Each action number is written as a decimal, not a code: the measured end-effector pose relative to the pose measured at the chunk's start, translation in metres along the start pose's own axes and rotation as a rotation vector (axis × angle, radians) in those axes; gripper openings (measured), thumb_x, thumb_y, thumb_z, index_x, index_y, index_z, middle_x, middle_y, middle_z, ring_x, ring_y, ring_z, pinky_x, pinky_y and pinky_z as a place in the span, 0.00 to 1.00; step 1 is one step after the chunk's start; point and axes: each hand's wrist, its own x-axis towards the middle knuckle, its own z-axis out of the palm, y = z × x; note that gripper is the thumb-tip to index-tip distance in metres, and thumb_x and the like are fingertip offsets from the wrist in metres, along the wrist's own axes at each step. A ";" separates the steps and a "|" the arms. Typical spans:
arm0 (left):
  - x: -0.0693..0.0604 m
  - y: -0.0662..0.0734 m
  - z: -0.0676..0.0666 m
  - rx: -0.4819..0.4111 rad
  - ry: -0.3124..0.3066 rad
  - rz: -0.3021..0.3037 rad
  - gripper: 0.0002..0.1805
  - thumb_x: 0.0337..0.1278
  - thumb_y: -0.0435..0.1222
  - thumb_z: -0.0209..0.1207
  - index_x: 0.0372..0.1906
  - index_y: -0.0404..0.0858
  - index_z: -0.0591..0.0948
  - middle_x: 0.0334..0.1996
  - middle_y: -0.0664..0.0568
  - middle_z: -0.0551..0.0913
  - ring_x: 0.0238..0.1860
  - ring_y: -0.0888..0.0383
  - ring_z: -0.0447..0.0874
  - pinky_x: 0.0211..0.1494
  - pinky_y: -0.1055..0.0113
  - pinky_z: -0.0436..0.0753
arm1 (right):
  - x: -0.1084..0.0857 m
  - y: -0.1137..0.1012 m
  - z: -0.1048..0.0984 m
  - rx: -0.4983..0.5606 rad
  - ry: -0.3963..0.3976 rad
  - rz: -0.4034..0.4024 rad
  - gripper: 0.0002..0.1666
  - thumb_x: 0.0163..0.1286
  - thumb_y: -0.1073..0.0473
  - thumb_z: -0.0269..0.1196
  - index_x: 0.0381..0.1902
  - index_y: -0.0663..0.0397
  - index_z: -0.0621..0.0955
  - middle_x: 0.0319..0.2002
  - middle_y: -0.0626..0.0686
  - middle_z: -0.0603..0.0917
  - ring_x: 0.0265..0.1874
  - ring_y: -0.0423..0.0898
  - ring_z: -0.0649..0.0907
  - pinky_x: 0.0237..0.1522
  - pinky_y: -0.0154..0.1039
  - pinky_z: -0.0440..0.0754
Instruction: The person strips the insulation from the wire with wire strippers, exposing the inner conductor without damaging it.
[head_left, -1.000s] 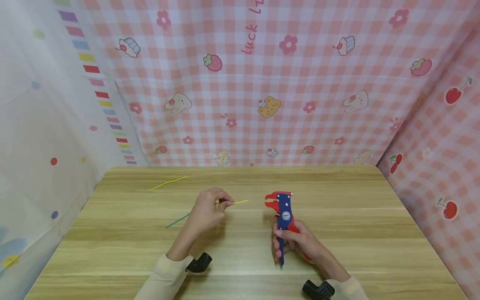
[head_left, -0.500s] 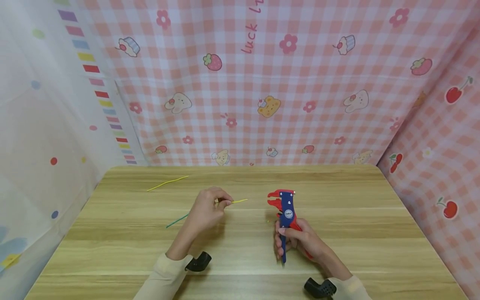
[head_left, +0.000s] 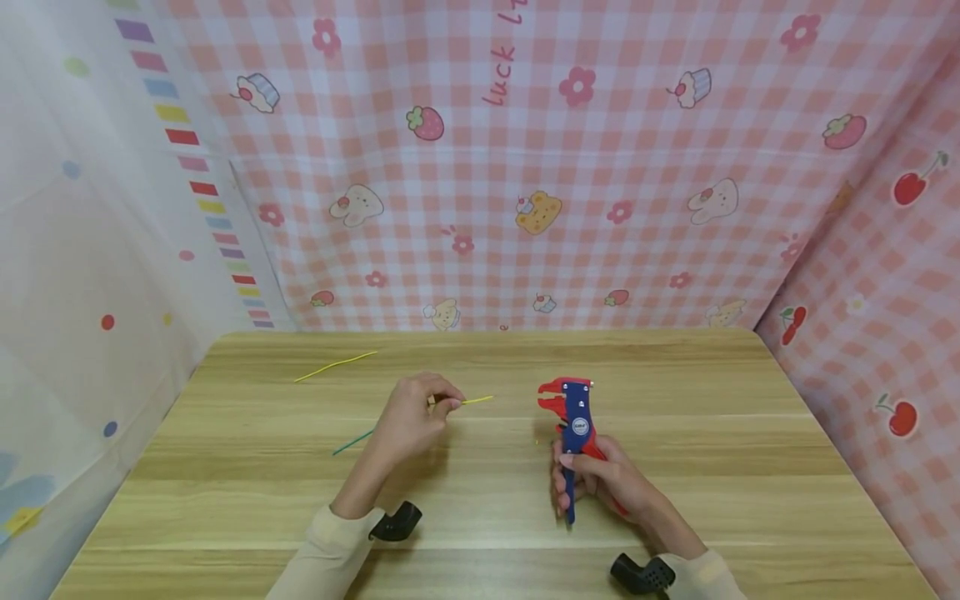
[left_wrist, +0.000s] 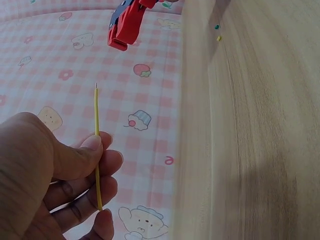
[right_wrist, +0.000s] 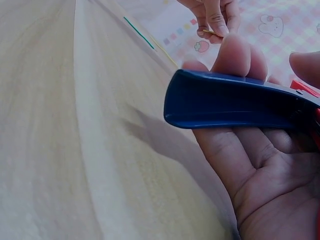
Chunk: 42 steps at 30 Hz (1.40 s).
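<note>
My left hand (head_left: 411, 419) pinches a yellow wire (head_left: 477, 400) between thumb and fingers above the table. In the left wrist view the yellow wire (left_wrist: 97, 115) points away from the hand, with a thin bare tip at its far end. My right hand (head_left: 603, 477) grips a blue and red wire stripper (head_left: 577, 417) by its handles, its red jaws apart and facing the wire, with a space between. The blue handle (right_wrist: 225, 102) crosses the right fingers in the right wrist view.
A second yellow wire (head_left: 335, 366) lies at the table's back left. A green wire (head_left: 352, 442) lies partly behind the left forearm. Tiny green (left_wrist: 217, 27) and yellow bits (left_wrist: 219, 38) rest on the table (head_left: 480, 517). Patterned cloth (head_left: 480, 167) hangs behind it.
The right hand has moved slightly right and away with the stripper, widening the space to the wire. The left hand has barely moved, still pinching the wire.
</note>
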 end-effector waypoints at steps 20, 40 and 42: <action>0.000 -0.001 -0.006 0.002 0.015 -0.009 0.06 0.63 0.28 0.66 0.33 0.39 0.90 0.32 0.53 0.88 0.30 0.62 0.76 0.33 0.70 0.75 | -0.002 0.000 -0.003 0.004 0.003 -0.013 0.10 0.82 0.66 0.45 0.53 0.69 0.68 0.36 0.53 0.85 0.32 0.46 0.88 0.43 0.48 0.90; 0.000 -0.005 -0.010 0.007 0.030 -0.015 0.05 0.63 0.27 0.65 0.33 0.36 0.90 0.32 0.52 0.88 0.29 0.62 0.75 0.32 0.71 0.74 | -0.003 0.000 -0.007 -0.002 0.016 -0.009 0.10 0.82 0.66 0.43 0.54 0.67 0.68 0.37 0.53 0.86 0.34 0.46 0.89 0.45 0.46 0.89; 0.000 -0.005 -0.011 0.008 0.033 -0.017 0.05 0.63 0.27 0.65 0.33 0.36 0.90 0.32 0.52 0.88 0.29 0.62 0.75 0.33 0.71 0.74 | -0.003 0.000 -0.007 -0.003 0.016 -0.010 0.10 0.82 0.66 0.43 0.54 0.67 0.68 0.37 0.53 0.86 0.34 0.46 0.89 0.46 0.46 0.89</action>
